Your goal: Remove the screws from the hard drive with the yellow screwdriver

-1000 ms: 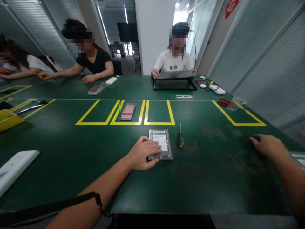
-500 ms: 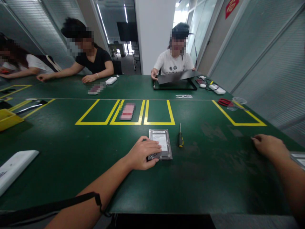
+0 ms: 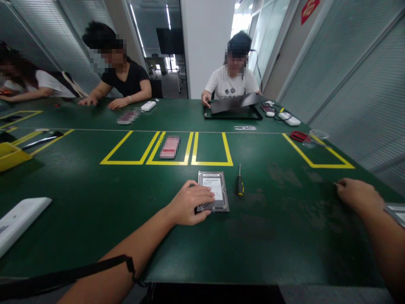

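My left hand (image 3: 192, 202) lies across the left part of a hard drive (image 3: 218, 196), holding it flat on the table. Its fingers rest over the white label, and the thumb is at the near edge. To the drive's right lies a screwdriver (image 3: 240, 183) with a black and yellow handle, its shaft pointing away from me. Far to the right, my right hand (image 3: 356, 194) is low over the table with fingers curled and pinched. A tiny bit of something shows at its fingertips, too small to name. Beside that wrist, another metal-cased item (image 3: 395, 213) is partly hidden.
Yellow tape outlines (image 3: 211, 163) mark the green table (image 3: 268, 249). A pink phone-like item (image 3: 170, 147) lies in one. Red-handled tool (image 3: 299, 136) and clear lid (image 3: 319, 134) are at right. White device (image 3: 23, 223) and yellow bin (image 3: 12, 156) are left. Co-workers sit opposite.
The black-shirted co-worker's outstretched hand has drawn back to the right along the far side. My two hands, the hard drive and the screwdriver are practically unmoved.
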Demonstrator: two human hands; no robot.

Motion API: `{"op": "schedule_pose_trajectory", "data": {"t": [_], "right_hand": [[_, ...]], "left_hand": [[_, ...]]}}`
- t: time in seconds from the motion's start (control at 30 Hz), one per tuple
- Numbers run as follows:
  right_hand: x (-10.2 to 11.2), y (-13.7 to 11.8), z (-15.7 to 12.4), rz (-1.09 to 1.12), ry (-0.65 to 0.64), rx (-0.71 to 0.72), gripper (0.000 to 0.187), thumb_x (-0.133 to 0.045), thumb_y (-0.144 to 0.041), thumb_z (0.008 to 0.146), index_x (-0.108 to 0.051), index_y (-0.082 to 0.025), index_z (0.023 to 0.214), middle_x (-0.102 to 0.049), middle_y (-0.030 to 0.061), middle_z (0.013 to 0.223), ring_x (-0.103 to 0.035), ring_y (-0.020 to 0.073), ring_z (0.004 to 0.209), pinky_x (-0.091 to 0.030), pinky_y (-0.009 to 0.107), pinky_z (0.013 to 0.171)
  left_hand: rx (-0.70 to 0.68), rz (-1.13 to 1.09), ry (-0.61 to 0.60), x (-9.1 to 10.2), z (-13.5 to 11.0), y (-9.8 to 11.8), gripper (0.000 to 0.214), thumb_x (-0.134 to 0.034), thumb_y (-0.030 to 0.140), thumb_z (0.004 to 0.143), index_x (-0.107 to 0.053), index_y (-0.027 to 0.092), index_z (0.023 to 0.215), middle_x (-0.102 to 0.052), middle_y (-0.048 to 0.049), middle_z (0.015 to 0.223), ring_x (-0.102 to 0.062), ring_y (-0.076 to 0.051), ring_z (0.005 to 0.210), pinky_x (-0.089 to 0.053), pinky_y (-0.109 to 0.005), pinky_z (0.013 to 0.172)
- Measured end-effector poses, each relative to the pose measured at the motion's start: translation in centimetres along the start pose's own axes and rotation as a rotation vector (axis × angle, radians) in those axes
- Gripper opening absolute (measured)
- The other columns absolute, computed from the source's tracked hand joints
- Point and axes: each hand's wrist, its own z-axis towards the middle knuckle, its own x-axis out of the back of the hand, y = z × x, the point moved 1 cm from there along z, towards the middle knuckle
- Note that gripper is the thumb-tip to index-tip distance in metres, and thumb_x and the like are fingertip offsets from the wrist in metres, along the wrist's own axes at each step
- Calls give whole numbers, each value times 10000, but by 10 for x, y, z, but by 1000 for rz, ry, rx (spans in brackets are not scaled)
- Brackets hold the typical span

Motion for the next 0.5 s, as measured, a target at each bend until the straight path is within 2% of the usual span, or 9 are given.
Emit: {"op": "schedule_pose_trajectory", "data": {"t": [0.23, 0.5], "right_hand": [[-5, 2, 4, -37, -5, -8, 415, -399, -372, 954, -678, -203, 1210, -594, 210, 1273, -602, 332, 1075, -448, 396, 683], [-10, 4, 6, -40, 57, 17, 393, -419, -381, 937, -677, -169, 1145, -626, 222, 1203, -623, 375, 1057, -492, 412, 703]], "left_hand": [[3, -10, -2, -2, -1, -2, 387, -648, 319, 833, -674, 232, 1210, -726, -79, 1209, -637, -284, 1202, -354, -478, 1030], [2, -8, -2, -1, -1, -1, 376, -641, 317, 840, -674, 229, 1203, -727, -76, 1208, -637, -278, 1201, -352, -472, 1031]]}}
